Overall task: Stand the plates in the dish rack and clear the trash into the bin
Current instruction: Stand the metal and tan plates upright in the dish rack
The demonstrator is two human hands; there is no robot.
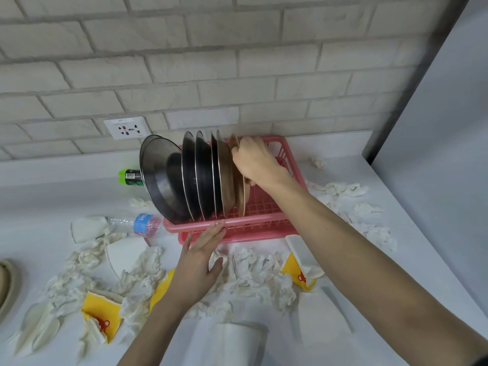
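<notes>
A pink dish rack (253,225) stands on the white counter against the brick wall. Several steel plates (200,175) stand upright in it, the leftmost one (161,175) leaning outward. My right hand (257,161) grips a beige plate (240,188) standing at the right end of the row. My left hand (202,249) rests with straight fingers against the rack's front rim. Crumpled white tissues (250,270) lie in front of the rack and to its right (343,191).
A clear plastic bottle with a blue label (137,223) and a green-capped bottle (129,177) lie left of the rack. Yellow cartons (101,317) (303,270), white paper cups (124,256) (229,342) and a beige dish (8,283) at the left edge lie about. A wall socket (128,127) sits behind.
</notes>
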